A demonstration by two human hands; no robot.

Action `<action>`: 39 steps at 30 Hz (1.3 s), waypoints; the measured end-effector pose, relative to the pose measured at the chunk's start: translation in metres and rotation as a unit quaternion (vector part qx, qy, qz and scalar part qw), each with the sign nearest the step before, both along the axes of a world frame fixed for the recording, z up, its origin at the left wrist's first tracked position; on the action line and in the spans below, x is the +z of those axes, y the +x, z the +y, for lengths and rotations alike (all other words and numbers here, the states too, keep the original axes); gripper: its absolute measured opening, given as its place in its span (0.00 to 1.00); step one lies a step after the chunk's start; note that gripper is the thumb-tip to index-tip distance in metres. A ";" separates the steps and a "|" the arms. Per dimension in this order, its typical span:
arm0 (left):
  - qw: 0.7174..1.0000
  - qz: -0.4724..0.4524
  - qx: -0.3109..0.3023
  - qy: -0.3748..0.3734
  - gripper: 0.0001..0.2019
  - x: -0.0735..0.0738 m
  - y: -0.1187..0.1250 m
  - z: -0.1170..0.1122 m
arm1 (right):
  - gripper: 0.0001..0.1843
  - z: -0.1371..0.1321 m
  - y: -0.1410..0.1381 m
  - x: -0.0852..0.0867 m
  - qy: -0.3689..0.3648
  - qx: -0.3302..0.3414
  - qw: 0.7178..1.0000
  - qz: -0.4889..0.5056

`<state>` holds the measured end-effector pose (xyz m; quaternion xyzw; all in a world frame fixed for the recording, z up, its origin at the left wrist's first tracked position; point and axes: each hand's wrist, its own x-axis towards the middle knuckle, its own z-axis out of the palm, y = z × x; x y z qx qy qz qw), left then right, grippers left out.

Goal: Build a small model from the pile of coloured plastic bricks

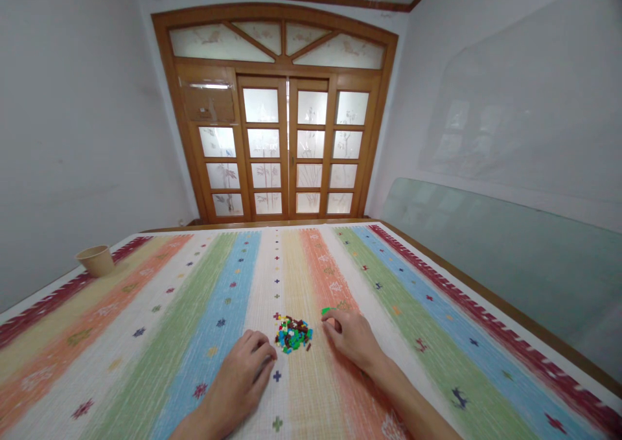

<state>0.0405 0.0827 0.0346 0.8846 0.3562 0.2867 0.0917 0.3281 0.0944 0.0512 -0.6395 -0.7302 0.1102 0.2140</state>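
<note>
A small heap of tiny building bricks in green, blue, brown, white and yellow lies on the striped tablecloth. Just left of it, my left hand rests on the cloth with its fingers curled in, apart from the heap; nothing shows in it. To the right of the heap, my right hand is closed, thumb and index finger brought together at a green brick. Part of that brick is hidden behind the fingertips. One brown brick lies loose at the heap's near right edge.
A paper cup stands at the table's far left. Beyond the table's back edge are wooden doors with glass panes. A pale green panel runs along the right side, by the wall.
</note>
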 end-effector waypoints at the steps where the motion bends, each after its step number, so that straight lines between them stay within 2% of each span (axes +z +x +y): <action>1: 1.000 0.000 -0.001 0.000 0.08 0.000 0.000 0.000 | 0.15 -0.001 -0.002 0.000 0.003 0.011 1.000 0.004; 9: 1.000 -0.011 0.000 0.004 0.08 0.002 0.001 0.000 | 0.18 -0.009 -0.017 -0.004 0.005 0.066 0.998 0.022; 17: 1.000 -0.018 0.002 0.010 0.09 0.007 0.002 -0.002 | 0.19 -0.011 -0.021 -0.013 -0.020 0.072 0.997 0.016; 39: 0.999 -0.029 0.000 0.014 0.08 0.007 0.003 -0.002 | 0.14 -0.012 -0.024 -0.014 -0.024 0.058 0.998 -0.012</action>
